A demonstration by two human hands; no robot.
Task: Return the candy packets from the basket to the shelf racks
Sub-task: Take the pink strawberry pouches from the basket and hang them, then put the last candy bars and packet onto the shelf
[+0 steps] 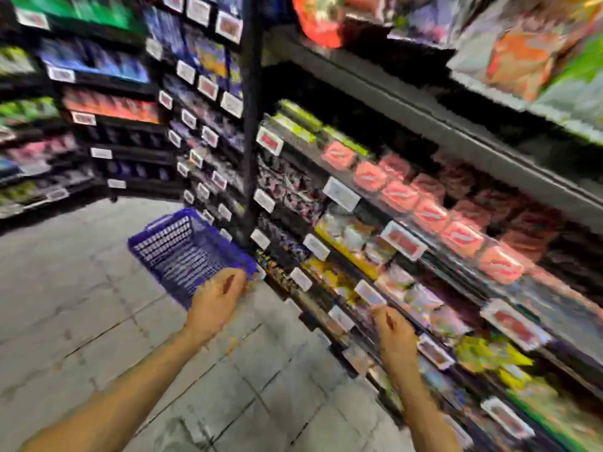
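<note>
At frame centre, the left hand [217, 296] is grasping the blue basket [182, 252] rim; the right hand [393, 327], beside the shelf racks [424, 243], is blurred, grip indeterminable.

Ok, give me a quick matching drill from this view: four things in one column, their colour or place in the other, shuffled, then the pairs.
Things:
1. basket
2. left hand
3. right hand
4. boxed packs on the upper rack

Descriptions:
A. pink-red
B. near the lower rack's price tags
C. blue mesh
D. at the basket's near rim

Pairs: 1-C, 2-D, 3-B, 4-A
</note>
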